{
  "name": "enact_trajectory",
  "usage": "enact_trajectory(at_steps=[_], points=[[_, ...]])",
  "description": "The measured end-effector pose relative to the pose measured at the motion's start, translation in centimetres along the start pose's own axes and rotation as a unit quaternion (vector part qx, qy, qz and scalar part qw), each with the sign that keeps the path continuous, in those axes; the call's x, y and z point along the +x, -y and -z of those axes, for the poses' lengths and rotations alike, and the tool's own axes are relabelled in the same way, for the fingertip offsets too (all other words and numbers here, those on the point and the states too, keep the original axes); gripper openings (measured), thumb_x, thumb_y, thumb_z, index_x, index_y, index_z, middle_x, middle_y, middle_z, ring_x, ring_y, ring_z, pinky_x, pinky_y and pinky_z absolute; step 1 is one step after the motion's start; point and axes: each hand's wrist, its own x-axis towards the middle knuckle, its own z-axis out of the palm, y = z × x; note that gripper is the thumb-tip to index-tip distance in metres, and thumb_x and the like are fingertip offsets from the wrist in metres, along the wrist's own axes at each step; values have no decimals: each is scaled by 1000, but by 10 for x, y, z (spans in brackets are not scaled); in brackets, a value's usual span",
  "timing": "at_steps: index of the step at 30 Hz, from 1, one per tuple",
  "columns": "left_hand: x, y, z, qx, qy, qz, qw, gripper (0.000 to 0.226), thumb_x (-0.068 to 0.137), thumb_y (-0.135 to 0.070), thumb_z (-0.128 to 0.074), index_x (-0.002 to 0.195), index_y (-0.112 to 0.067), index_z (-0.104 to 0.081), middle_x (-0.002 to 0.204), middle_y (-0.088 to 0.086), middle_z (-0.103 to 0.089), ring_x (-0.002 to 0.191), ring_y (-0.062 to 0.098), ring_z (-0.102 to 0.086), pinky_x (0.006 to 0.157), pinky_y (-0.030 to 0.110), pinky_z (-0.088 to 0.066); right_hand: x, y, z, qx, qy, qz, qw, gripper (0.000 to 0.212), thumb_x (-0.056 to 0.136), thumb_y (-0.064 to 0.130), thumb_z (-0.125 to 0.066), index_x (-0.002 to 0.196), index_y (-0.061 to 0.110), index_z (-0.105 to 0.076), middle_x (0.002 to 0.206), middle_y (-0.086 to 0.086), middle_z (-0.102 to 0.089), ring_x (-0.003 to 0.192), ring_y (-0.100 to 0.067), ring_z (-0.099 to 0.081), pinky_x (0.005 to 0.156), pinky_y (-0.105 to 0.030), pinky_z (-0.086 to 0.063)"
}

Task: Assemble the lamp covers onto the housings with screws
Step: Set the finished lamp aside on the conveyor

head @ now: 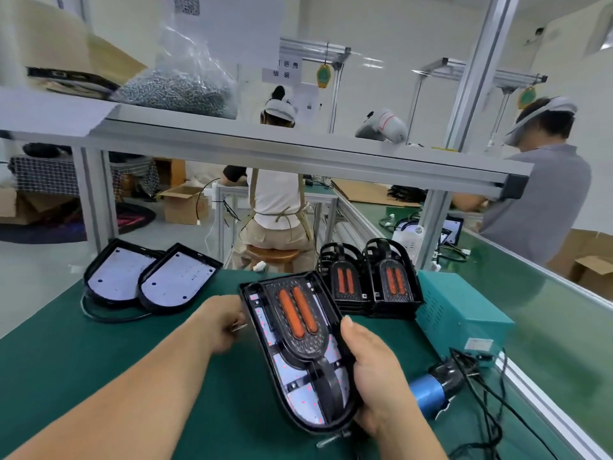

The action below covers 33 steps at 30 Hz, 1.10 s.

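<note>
- Head view: the right hand (374,376) grips a lamp housing (300,398) by its right edge, thumb lying up along the rim and fingers curled underneath, so the piece is tilted up off the green mat (83,353).
- A black cover (298,313) with two orange strips sits inside that housing, over its white board.
- The left hand (219,323) is just beside the housing's left edge; its fingers are curled and pinch a few small silvery screws (239,327).
- Two more housings (146,280) lie flat on the mat, far left, overlapping — white boards up, no covers on them.
- Spare covers (370,282) stand in two stacks behind the held housing, near a teal box (461,313).
- A blue-bodied electric screwdriver (431,390) lies on the mat just right of the right hand, its black cable trailing away.
- On the shelf above sits a clear bag of screws (179,88).
</note>
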Motion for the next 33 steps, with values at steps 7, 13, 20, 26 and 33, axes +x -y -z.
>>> enact_trajectory(at_steps=[7,13,20,26,33], points=[[-27,33,7,28,28,31,999,32,94,-8,-47,118,-4,-68,109,17,-62,99,26,-47,97,42,-40,14,-14,-37,-126,-85,51,987,44,105,30,-44,79,4,-67,78,0,-75,75,-18,-66,79,-34,-55],[-56,41,36,-147,99,52,983,73,98,-67,-30,120,-12,-72,120,14,-71,116,33,-65,100,50,-50,14,-23,-73,-254,-91,75,960,45,105,27,-40,63,13,-47,52,6,-52,44,-4,-37,45,-15,-30],[-75,47,52,-178,121,2,977,42,64,-15,-71,103,0,-76,110,24,-72,89,37,-74,78,43,-57,17,-33,-91,-331,-54,22,942,42,104,34,-41,69,14,-49,69,-4,-53,63,-17,-41,60,-30,-32],[-76,50,73,-149,129,26,980,45,56,-10,-71,97,7,-76,108,29,-71,88,39,-73,76,44,-60,69,-5,-74,-313,-34,-3,949,40,97,12,-48,133,26,-58,105,0,-62,77,-17,-54,70,-31,-45],[-78,47,82,-130,164,44,977,49,51,-3,-69,97,13,-74,102,30,-71,84,39,-74,83,44,-55,131,7,-102,-205,-51,-169,963,15,105,20,-41,103,13,-54,83,-9,-57,67,-20,-57,60,-31,-45]])
